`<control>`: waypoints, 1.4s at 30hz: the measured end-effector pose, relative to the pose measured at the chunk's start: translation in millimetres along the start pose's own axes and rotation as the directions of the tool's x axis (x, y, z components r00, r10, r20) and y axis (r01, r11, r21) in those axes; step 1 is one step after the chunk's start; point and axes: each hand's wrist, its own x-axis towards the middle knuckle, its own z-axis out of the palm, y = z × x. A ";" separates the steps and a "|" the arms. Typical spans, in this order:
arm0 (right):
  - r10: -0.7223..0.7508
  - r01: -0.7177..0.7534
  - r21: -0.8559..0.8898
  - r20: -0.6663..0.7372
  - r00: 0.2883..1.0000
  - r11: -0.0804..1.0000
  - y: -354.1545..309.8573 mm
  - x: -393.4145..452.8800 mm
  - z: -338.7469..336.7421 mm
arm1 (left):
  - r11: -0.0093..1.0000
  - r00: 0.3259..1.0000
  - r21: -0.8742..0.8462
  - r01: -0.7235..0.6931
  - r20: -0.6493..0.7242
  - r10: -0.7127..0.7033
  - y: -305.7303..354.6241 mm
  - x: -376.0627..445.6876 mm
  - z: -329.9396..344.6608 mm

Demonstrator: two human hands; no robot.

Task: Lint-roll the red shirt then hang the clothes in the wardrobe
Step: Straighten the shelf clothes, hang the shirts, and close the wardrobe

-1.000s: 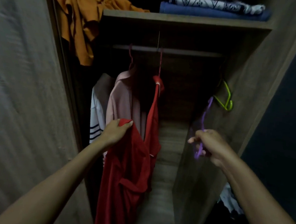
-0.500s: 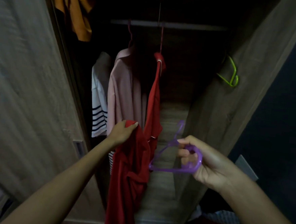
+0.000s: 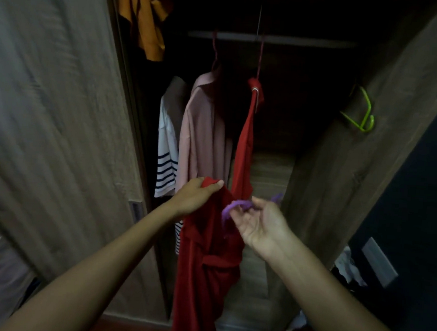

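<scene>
Left hand (image 3: 195,198) pinches red shirt (image 3: 206,265) at top edge; shirt dangles before open wardrobe (image 3: 367,160). Right hand (image 3: 258,223) fingers curled round purple hanger (image 3: 238,205). Cloth looks light, limp, bunching; likely best held at collar, shoulders.

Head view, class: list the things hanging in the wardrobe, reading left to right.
orange garment → striped white shirt → pink shirt → red garment → green hanger
</scene>
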 end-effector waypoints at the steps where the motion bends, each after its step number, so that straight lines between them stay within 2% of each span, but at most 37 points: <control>1: -0.009 0.010 0.046 -0.012 1.000 0.999 6.2 11.8 -2.1 | 1.000 1.000 -0.020 -0.013 0.026 0.014 2.2 -3.3 -0.6; 3: -0.038 0.041 0.098 -0.033 0.999 0.994 17.5 31.3 -6.1 | 0.998 0.997 -0.054 -0.027 0.072 0.031 7.1 -11.2 -3.8; 6: -0.108 0.115 0.078 -0.094 0.990 0.990 26.3 49.9 -9.3 | 0.996 0.997 -0.091 0.021 0.070 -0.015 7.9 -15.6 -11.3; 9: -0.204 0.204 -0.007 -0.111 0.973 0.979 26.9 58.6 -8.9 | 0.995 0.996 -0.054 0.085 0.023 -0.084 8.3 -18.9 -21.9; 13: -0.244 0.229 -0.140 -0.095 0.965 0.963 31.5 60.2 -4.1 | 0.988 0.988 -0.061 0.143 -0.048 -0.146 15.7 -22.5 -24.7; 16: -0.258 0.240 -0.245 -0.044 0.965 0.939 35.1 58.1 -0.2 | 0.995 0.998 -0.089 0.033 -0.054 -0.038 26.9 -24.9 -25.9; 18: -0.270 0.263 -0.286 0.015 0.963 0.922 34.4 54.1 3.3 | 0.998 0.997 -0.032 -0.058 -0.043 0.057 30.7 -26.7 -30.7; 21: -0.254 0.272 -0.362 0.097 0.962 0.892 28.4 45.2 8.3 | 0.965 0.981 0.187 -0.185 -0.021 0.193 18.5 -24.4 -39.7; 23: -0.212 0.231 -0.422 0.092 0.973 0.877 22.7 42.4 7.9 | 0.869 0.957 0.425 -0.252 -0.025 0.290 5.8 -21.3 -43.6; 25: -0.173 0.189 -0.475 0.077 0.982 0.859 18.5 41.5 4.4 | 0.799 0.945 0.519 -0.305 0.062 0.321 -1.0 -21.9 -44.6; 28: -0.121 0.151 -0.503 0.093 0.988 0.851 12.1 39.7 2.8 | 0.761 0.910 0.499 -0.414 0.233 0.342 -2.0 -24.8 -37.8; 33: -0.116 0.088 -0.352 -0.061 0.991 0.932 -14.6 39.8 8.6 | 0.722 0.895 0.542 -0.431 0.155 0.418 -10.2 -16.6 -27.0; 36: -0.144 0.091 -0.380 -0.115 0.983 0.921 -18.8 45.8 3.5 | 0.698 0.893 0.569 -0.435 0.175 0.414 -11.7 -13.3 -26.1; 42: -0.159 0.131 -0.499 -0.015 0.987 0.856 -15.3 48.8 15.1 | 0.613 0.888 0.672 -0.416 0.153 0.434 -3.8 -7.9 -17.0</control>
